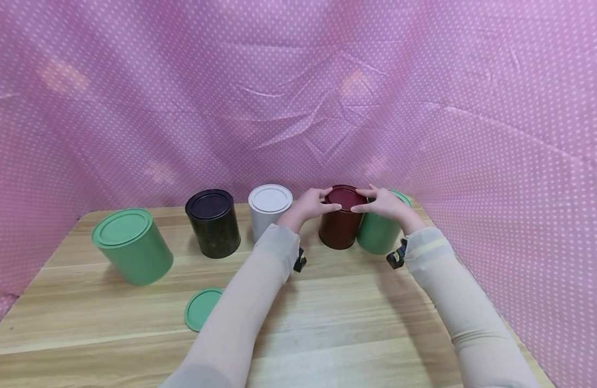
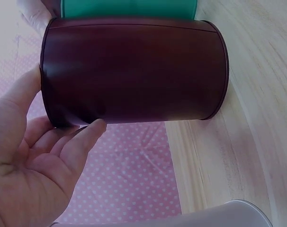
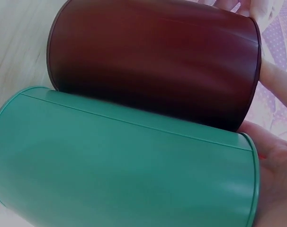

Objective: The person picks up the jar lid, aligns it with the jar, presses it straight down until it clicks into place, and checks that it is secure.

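Observation:
A dark red can (image 1: 338, 230) with a matching lid stands upright at the back right of the wooden table. My left hand (image 1: 309, 206) holds its top from the left, thumb at the near rim and fingers along the side. From the right, my right hand (image 1: 387, 206) grips the same top, with its thumb at the rim. A green can (image 1: 376, 234) stands close against the red can, partly hidden under my right hand. In the left wrist view, the left fingers (image 2: 82, 146) lie against the red wall. The right wrist view shows the right thumb (image 3: 277, 82) at the top edge.
To the left stand a white can (image 1: 264, 221), a black can (image 1: 215, 231) and another green can (image 1: 140, 256), all lidded. A loose green lid (image 1: 200, 311) lies on the table (image 1: 327, 334), beside my left forearm. Pink dotted cloth (image 1: 298, 108) hangs around the back and sides.

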